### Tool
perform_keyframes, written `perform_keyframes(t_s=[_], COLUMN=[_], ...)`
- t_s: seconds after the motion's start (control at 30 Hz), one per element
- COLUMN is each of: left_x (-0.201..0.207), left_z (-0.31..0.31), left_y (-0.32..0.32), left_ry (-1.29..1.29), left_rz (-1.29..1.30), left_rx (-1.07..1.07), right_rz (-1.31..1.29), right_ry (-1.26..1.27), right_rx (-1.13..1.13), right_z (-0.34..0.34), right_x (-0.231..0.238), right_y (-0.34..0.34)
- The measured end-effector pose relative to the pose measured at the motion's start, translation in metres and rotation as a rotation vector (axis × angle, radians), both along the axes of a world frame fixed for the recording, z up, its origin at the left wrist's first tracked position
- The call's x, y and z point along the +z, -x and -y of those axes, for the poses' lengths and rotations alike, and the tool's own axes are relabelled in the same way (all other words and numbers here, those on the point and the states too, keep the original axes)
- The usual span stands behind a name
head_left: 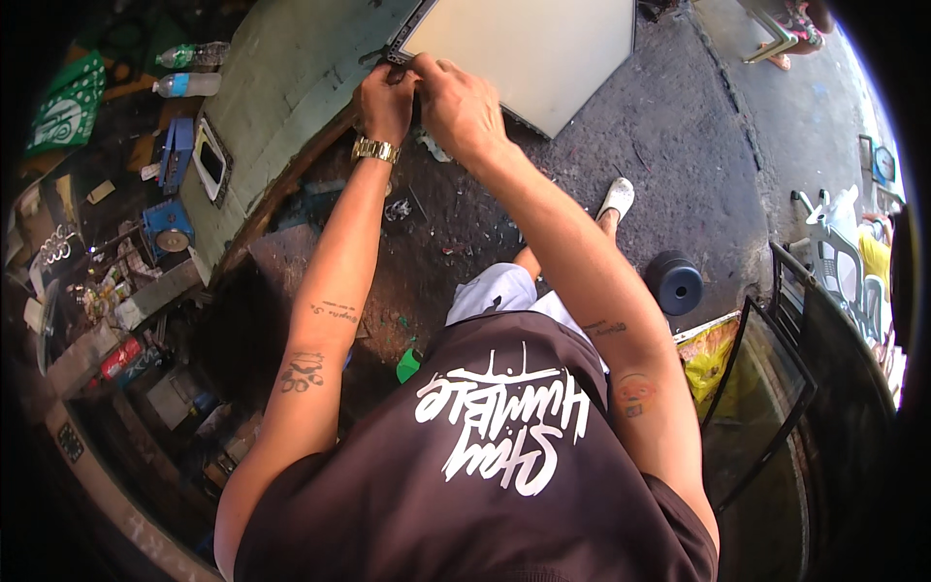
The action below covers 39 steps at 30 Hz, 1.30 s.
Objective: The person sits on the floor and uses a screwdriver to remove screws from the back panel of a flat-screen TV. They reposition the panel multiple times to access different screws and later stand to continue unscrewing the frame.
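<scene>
Both arms reach forward to the near left corner of a flat white panel (529,48), which has a dark perforated strip (412,24) along its left edge. My left hand (385,105), with a gold watch (376,149) on the wrist, is closed, its fingertips pinched just below the end of the strip. Right beside it, my right hand (458,105) has its fingers curled and pressed together at the same corner. Whatever lies between the fingertips is small and mostly hidden by the hands.
A greenish bench top (281,87) runs along the left, holding a phone (209,160). Two plastic bottles (189,84) lie beyond it, near cluttered shelves with tools. On the floor are a round black weight (674,282) and my shoe (618,198). White plastic chairs (836,242) stand far right.
</scene>
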<state>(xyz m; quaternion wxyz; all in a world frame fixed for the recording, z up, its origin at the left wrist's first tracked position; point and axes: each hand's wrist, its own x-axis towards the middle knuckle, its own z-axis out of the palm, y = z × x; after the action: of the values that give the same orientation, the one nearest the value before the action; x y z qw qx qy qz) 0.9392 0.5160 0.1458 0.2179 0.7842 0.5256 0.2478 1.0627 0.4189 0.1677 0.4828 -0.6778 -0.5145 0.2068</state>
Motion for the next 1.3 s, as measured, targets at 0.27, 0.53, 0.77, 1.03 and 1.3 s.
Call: perform_keyframes(t_s=[0.27, 0.53, 0.77, 1.03, 1.3], left_x=[0.000, 0.005, 0.008, 0.013, 0.009], left_z=[0.000, -0.010, -0.010, -0.009, -0.010], left_y=[0.010, 0.016, 0.017, 0.015, 0.016], left_ry=[0.419, 0.541, 0.593, 0.598, 0.603], left_rz=[0.352, 0.356, 0.386, 0.384, 0.377], left_rx=[-0.029, -0.054, -0.045, -0.052, -0.052], right_rz=[-0.361, -0.402, -0.495, -0.589, -0.600], right_ry=[-0.023, 0.007, -0.019, 0.052, 0.143], right_rx=[-0.329, -0.279, -0.379, -0.362, -0.329], right_z=[-0.011, -0.006, -0.004, -0.007, -0.004], right_x=[0.013, 0.005, 0.002, 0.001, 0.006], right_y=[0.019, 0.020, 0.039, 0.037, 0.035])
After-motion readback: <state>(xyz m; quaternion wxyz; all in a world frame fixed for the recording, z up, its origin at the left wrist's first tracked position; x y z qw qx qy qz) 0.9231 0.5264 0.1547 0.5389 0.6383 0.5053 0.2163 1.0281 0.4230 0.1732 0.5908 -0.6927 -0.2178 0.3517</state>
